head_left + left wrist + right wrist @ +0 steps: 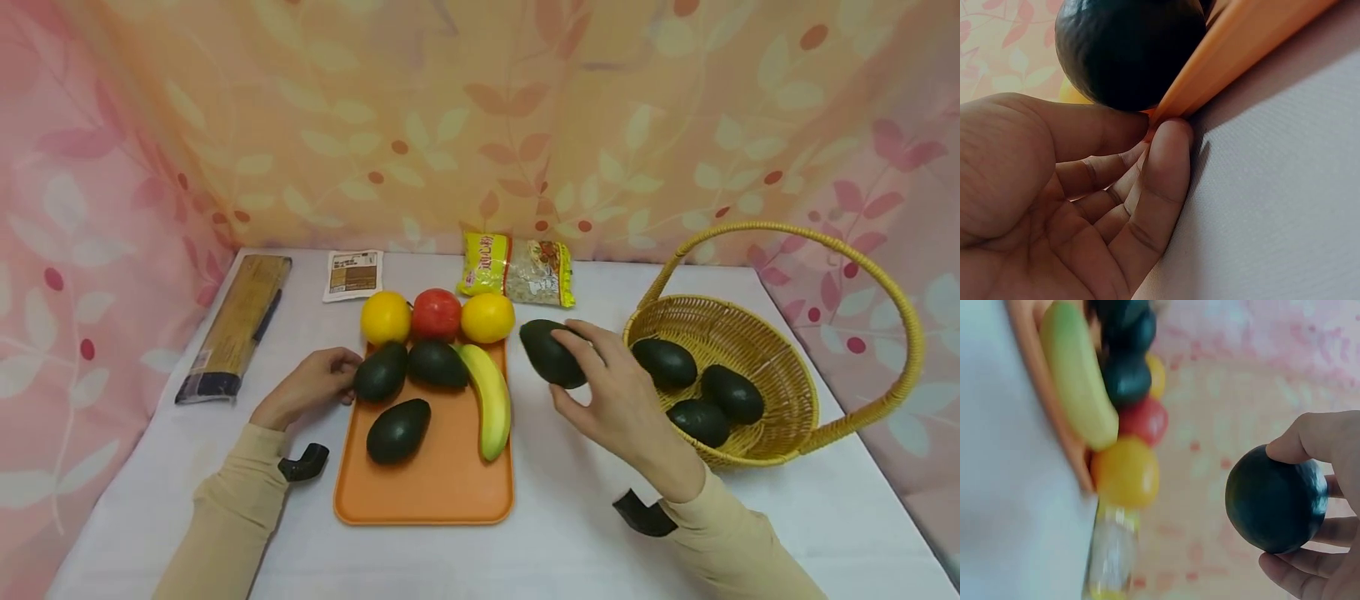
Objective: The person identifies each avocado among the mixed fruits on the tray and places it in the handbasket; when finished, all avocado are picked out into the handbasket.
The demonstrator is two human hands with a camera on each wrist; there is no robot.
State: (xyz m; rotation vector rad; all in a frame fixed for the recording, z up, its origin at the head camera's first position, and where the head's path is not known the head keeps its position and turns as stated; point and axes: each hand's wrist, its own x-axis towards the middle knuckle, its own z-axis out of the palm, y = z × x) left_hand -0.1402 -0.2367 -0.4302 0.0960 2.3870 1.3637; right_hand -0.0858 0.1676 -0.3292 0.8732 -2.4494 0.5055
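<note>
My right hand grips a dark green avocado between thumb and fingers, between the orange tray and the wicker basket. In the right wrist view the same avocado is held clear of the table. At the tray's left edge, my left hand pinches the rim with thumb and forefinger, as the left wrist view shows. Right above those fingertips sits one avocado. Two more avocados, a banana, a red apple and two yellow fruits lie on the tray.
Three avocados lie inside the basket, whose tall handle arches up on the right. Behind the tray are a yellow noodle packet and a small white sachet. A long pack of dried noodles lies at the left.
</note>
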